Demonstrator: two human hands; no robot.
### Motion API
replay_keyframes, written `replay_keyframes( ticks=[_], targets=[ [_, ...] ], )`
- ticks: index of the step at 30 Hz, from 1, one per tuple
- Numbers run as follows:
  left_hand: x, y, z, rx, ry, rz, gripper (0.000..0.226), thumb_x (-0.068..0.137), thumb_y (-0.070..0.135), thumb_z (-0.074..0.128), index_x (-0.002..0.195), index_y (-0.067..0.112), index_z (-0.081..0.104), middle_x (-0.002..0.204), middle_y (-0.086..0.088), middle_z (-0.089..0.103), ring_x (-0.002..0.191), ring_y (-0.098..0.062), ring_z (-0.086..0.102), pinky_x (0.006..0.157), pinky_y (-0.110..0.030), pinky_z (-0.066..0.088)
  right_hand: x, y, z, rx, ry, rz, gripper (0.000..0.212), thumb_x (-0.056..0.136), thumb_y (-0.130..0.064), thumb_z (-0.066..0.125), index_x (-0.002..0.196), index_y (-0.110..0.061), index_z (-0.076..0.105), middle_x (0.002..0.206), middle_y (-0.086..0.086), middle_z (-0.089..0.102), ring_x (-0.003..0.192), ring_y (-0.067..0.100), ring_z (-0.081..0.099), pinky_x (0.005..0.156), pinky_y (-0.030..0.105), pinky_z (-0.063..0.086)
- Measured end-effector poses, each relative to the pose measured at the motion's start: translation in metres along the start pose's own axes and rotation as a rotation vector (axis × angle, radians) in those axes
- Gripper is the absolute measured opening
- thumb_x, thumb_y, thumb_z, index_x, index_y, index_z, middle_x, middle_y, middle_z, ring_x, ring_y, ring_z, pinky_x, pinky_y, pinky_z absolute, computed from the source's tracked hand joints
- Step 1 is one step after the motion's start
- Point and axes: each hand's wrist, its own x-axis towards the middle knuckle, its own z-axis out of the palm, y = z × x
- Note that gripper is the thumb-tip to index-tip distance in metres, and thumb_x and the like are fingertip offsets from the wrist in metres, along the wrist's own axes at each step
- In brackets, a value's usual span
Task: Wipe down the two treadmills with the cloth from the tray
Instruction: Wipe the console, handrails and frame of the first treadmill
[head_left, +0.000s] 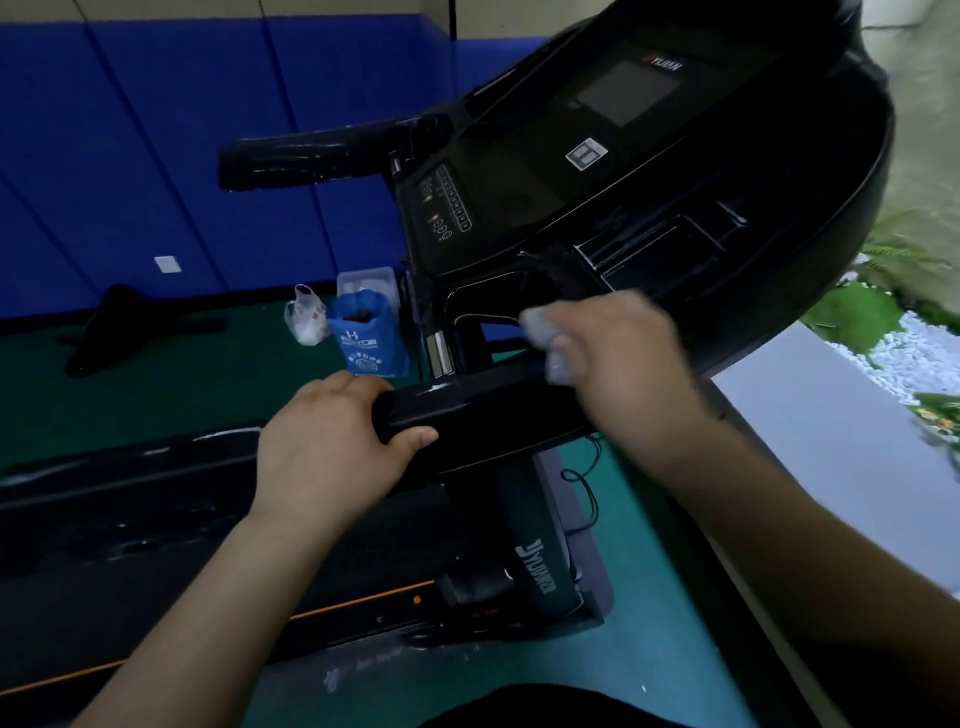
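A black treadmill fills the view, its console (597, 171) tilted at the upper right. Its near handrail (483, 410) runs across the middle. My left hand (332, 447) grips the end of that handrail, thumb on top. My right hand (618, 364) holds a bunched pale grey cloth (545, 332) and presses it where the handrail joins the console; this hand is blurred. The treadmill's belt deck (156, 519) lies at the lower left, with an orange stripe along its edge.
The far handrail (311, 156) sticks out to the left. On the green floor stand a blue bag (371, 332), a white plastic bag (306, 317) and a clear box (366, 278). Blue padded wall behind. A cable (582, 478) hangs below the handrail. A window ledge at right.
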Motion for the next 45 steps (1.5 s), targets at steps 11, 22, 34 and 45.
replay_keyframes(
  ticks=[11, 22, 34, 45],
  targets=[
    [0.000, 0.002, 0.001, -0.004, -0.009, -0.044, 0.062, 0.074, 0.070, 0.055, 0.119, 0.028, 0.059, 0.108, 0.005, 0.062, 0.104, -0.022, 0.056, 0.071, -0.032, 0.045, 0.000, 0.009, 0.013, 0.095, -0.062, -0.162, 0.026, 0.085, -0.019, 0.054, 0.100, -0.013, 0.075, 0.101, 0.004, 0.074, 0.091, 0.022, 0.063, 0.086, 0.028, 0.044],
    [0.000, 0.003, 0.000, -0.019, -0.016, -0.060, 0.059, 0.072, 0.071, 0.055, 0.115, 0.030, 0.061, 0.104, 0.007, 0.062, 0.103, -0.021, 0.056, 0.070, -0.032, 0.044, 0.005, 0.067, -0.035, -0.080, 0.199, -0.027, 0.022, 0.084, -0.017, 0.053, 0.082, -0.008, 0.073, 0.081, 0.009, 0.072, 0.080, 0.029, 0.065, 0.077, 0.030, 0.042],
    [-0.001, 0.004, -0.002, -0.022, -0.025, -0.051, 0.056, 0.072, 0.071, 0.055, 0.110, 0.031, 0.062, 0.097, 0.008, 0.061, 0.099, -0.021, 0.057, 0.069, -0.032, 0.046, 0.019, 0.092, -0.057, -0.175, 0.075, 0.077, 0.022, 0.091, -0.012, 0.054, 0.100, -0.013, 0.074, 0.093, 0.008, 0.073, 0.093, 0.029, 0.063, 0.083, 0.029, 0.042],
    [-0.001, 0.005, 0.001, -0.008, 0.002, -0.031, 0.057, 0.072, 0.066, 0.061, 0.110, 0.024, 0.063, 0.098, 0.003, 0.063, 0.098, -0.025, 0.058, 0.071, -0.034, 0.046, 0.068, 0.085, -0.031, -0.110, -0.381, -0.212, 0.027, 0.089, -0.025, 0.065, 0.115, -0.025, 0.071, 0.119, -0.002, 0.055, 0.117, 0.021, 0.044, 0.100, 0.040, 0.039]
  ],
)
